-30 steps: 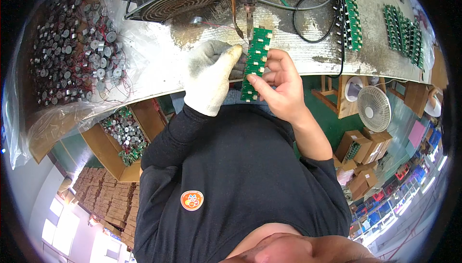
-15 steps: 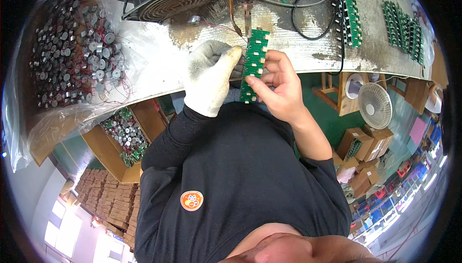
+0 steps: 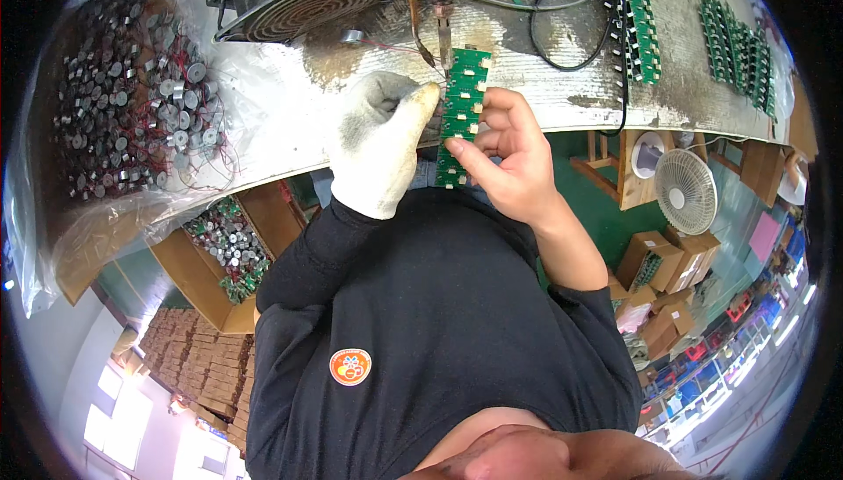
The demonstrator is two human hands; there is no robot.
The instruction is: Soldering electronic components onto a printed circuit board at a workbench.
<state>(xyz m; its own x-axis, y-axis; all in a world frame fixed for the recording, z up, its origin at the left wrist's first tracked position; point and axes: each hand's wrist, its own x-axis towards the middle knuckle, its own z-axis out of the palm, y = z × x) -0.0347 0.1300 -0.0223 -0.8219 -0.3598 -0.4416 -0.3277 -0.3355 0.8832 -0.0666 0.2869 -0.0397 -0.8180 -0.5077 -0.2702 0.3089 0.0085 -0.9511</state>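
Note:
My left hand (image 3: 379, 133), in a white glove with a greyish back, pinches at the left edge of a green circuit board strip (image 3: 463, 111). From a small round silver motor (image 3: 353, 36) on the bench, a thin red wire (image 3: 399, 45) runs to those fingertips; its end is too fine to make out. My bare right hand (image 3: 512, 155) grips the strip from the right, thumb on its face. Small white connectors line the strip, which stands nearly upright in view. The tip of a soldering iron (image 3: 444, 36) points down at its upper left end, beside a thin brownish metal tube (image 3: 418, 28).
A black fan (image 3: 303, 6) stands at the back. Many small motors with red wires (image 3: 132, 93) heap up at left on plastic. More green board strips (image 3: 643, 32) lie at right, past a black cable (image 3: 536, 36). A cardboard box (image 3: 198, 282) of parts sits below the bench.
The strip's top end has shifted slightly up and its face has turned a little more toward view. My left hand has moved slightly left. Both hands keep their grip.

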